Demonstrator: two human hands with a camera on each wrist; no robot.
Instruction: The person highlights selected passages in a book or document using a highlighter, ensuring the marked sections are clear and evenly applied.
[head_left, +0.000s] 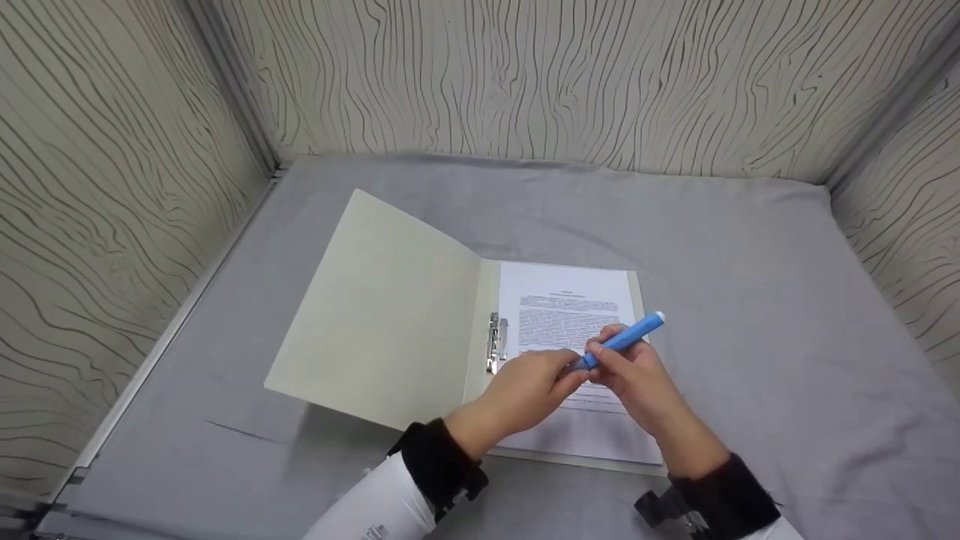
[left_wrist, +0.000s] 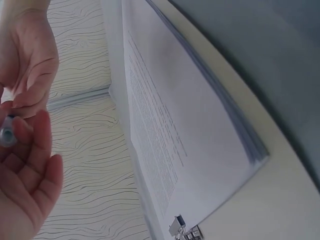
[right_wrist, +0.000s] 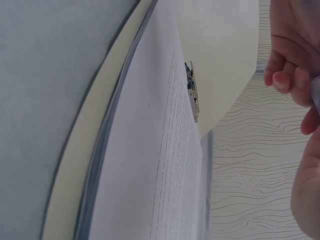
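Over the printed sheets (head_left: pixel 566 300) of an opened folder, both hands come together on a blue marker (head_left: pixel 634 330). My right hand (head_left: pixel 637 382) holds its barrel between thumb and fingers, and the white-tipped end points up and to the right. The fingers of my left hand (head_left: pixel 529 382) pinch the opposite, lower end, where a see-through cap (left_wrist: pixel 7 136) shows in the left wrist view. In the right wrist view only parts of the hands appear at the right edge, and the marker is mostly hidden there.
The folder's pale cover (head_left: pixel 382 315) stands tilted up to the left of the sheets. A metal clip (head_left: pixel 493 345) runs along the spine. Grey cloth (head_left: pixel 765 300) covers the table, with wood-patterned panels (head_left: pixel 525 82) around it.
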